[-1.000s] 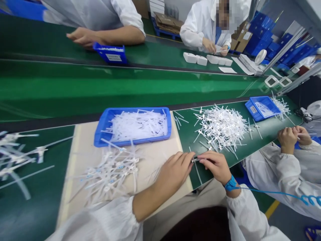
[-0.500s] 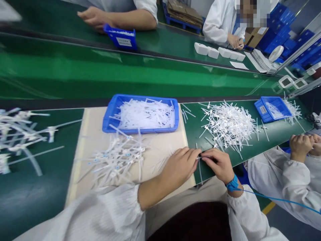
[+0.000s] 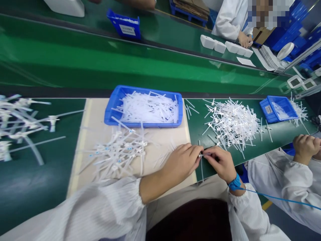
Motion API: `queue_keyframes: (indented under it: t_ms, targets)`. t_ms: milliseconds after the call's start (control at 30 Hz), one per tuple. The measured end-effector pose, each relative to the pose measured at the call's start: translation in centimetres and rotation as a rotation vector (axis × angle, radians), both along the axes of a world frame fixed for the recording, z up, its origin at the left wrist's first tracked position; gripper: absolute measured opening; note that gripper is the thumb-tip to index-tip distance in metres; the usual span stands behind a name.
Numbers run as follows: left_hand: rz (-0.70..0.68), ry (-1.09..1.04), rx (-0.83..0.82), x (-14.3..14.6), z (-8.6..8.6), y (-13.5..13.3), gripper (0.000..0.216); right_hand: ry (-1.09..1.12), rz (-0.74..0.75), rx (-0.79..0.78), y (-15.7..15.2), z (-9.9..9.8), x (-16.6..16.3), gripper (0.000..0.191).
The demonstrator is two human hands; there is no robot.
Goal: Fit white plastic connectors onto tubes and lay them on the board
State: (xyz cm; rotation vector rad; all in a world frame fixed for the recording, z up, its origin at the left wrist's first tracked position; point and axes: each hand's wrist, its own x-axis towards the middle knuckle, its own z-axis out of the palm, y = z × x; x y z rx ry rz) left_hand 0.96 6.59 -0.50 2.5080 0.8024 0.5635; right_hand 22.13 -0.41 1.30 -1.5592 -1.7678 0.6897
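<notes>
My left hand (image 3: 182, 159) is closed, its thumb and fingers pinching a small white tube connector (image 3: 201, 155). From that connector a thin clear tube (image 3: 202, 171) runs down towards the table's front edge. Just to the right, my right hand (image 3: 222, 163), with a blue strap at the wrist, pinches a short piece of tubing at the connector's side; the fingertips partly cover it. Left of my hands, white connectors with tubes and some blue parts lie in a loose pile (image 3: 122, 150) on the beige mat (image 3: 160, 139).
A blue bin (image 3: 106, 115) full of short clear tubes stands behind the mat. A large heap of connectors (image 3: 233, 122) lies to the right, a smaller blue bin (image 3: 267, 113) beyond. More tubed connectors (image 3: 25, 127) lie far left. A co-worker's hands (image 3: 306, 147) are at right.
The view has shifted slightly, so the table things sit a little higher and further right. My hands keep their pinch at the connector. Across the table, a co-worker's arm has mostly left view.
</notes>
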Motion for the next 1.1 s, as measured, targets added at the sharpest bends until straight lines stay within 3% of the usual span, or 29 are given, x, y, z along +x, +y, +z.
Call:
queue_keyframes:
  t_ms: [467, 1100]
  targets:
    - [0.038, 0.007, -0.105, 0.11, 0.19, -0.05, 0.008, -0.06, -0.031, -0.007, -0.2, 0.02, -0.78, 0.011]
    - [0.055, -0.017, -0.087, 0.07, 0.21, -0.11, 0.015, -0.086, 0.017, -0.019, 0.09, 0.39, -0.49, 0.005]
